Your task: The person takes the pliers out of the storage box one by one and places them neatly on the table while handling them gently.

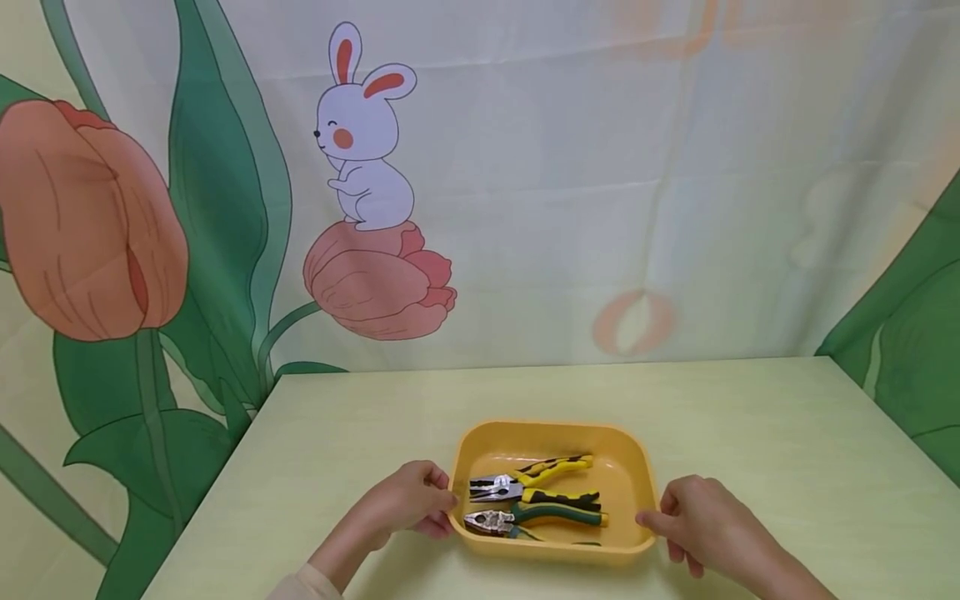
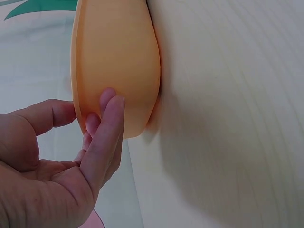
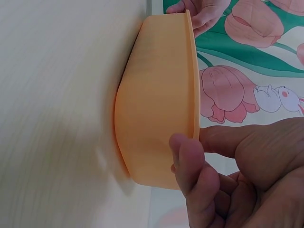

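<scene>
A yellow-orange plastic tray (image 1: 555, 550) with rounded corners stands on the table between both hands. The left hand (image 1: 412, 500) pinches its left rim, thumb over the edge and fingers against the outer wall (image 2: 118, 52), as the left wrist view shows. At the opposite end, the right hand (image 1: 697, 525) grips the rim in the same manner, fingers on the outside (image 3: 152, 104). Inside lie pliers with yellow-and-black handles (image 1: 555, 475) and, nearer the front wall, pliers with green handles (image 1: 558, 512). Their metal heads point left. The front wall partly hides the green-handled pliers.
The pale wood-look table (image 1: 360, 417) extends behind and to both sides of the tray. A fabric backdrop (image 1: 540, 208) printed with tulips, leaves and a white rabbit (image 1: 367, 150) hangs along the table's back edge and down its sides.
</scene>
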`<control>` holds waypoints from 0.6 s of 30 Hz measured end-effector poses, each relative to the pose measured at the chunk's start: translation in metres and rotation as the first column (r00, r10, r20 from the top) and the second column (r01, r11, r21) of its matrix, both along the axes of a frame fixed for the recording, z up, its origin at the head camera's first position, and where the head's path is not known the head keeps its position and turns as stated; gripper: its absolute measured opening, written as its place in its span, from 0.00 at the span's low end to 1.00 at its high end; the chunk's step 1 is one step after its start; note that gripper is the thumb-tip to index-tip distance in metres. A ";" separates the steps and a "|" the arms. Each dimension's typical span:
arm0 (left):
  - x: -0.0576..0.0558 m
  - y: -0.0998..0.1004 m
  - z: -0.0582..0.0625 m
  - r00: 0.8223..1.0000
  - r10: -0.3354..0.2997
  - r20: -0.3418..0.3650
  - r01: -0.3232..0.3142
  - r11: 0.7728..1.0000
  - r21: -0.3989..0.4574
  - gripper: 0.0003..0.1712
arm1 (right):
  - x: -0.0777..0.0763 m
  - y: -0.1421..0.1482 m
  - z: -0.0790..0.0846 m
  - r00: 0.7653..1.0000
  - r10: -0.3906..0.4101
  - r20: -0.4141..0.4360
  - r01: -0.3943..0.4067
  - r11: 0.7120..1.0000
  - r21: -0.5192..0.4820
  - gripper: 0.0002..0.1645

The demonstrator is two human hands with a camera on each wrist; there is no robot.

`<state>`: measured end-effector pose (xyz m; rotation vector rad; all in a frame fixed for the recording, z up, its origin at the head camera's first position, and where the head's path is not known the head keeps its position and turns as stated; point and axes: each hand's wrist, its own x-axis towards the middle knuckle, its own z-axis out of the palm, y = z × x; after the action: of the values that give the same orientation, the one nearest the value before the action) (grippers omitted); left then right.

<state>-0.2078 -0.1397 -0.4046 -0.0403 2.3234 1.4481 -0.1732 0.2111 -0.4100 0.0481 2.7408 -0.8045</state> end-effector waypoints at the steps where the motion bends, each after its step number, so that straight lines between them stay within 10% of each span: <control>1: 0.000 -0.001 0.000 1.000 0.000 0.000 0.000 1.000 -0.001 0.07 | 0.001 -0.001 0.000 1.000 0.002 -0.004 -0.002 1.000 0.001 0.19; 18: 0.012 -0.017 0.002 1.000 -0.013 0.018 0.013 1.000 0.006 0.09 | 0.006 -0.015 -0.001 1.000 0.023 -0.005 -0.023 1.000 0.007 0.19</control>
<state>-0.1961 -0.1571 -0.4027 -0.0364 2.3004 1.4422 -0.1673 0.1961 -0.4106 0.0167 2.7435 -0.7903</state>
